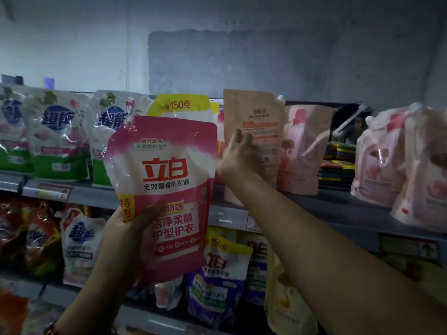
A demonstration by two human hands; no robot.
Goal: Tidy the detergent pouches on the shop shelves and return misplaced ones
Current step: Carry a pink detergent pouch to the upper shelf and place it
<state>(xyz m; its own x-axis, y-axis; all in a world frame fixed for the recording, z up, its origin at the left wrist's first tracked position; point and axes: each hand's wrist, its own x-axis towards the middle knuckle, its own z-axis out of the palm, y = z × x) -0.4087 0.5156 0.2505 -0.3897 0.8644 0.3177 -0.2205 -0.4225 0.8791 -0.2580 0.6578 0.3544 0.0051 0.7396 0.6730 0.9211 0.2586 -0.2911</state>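
Up in front of the shelves, the pink pouch [164, 189] is held upright by the left hand [128, 228], whose fingers and thumb curl round its bottom left corner. At about two o'clock from it, the right hand [238, 153] reaches to the top shelf [338, 204], its fingers bent onto the front of a tan pouch [254, 122] standing there. At three o'clock from the tan pouch stands a pale pink pouch [304, 151]. At ten o'clock from the pink pouch, white and green pouches [58, 134] stand in a row.

Bare forearms; bracelet [49, 328] on left wrist.
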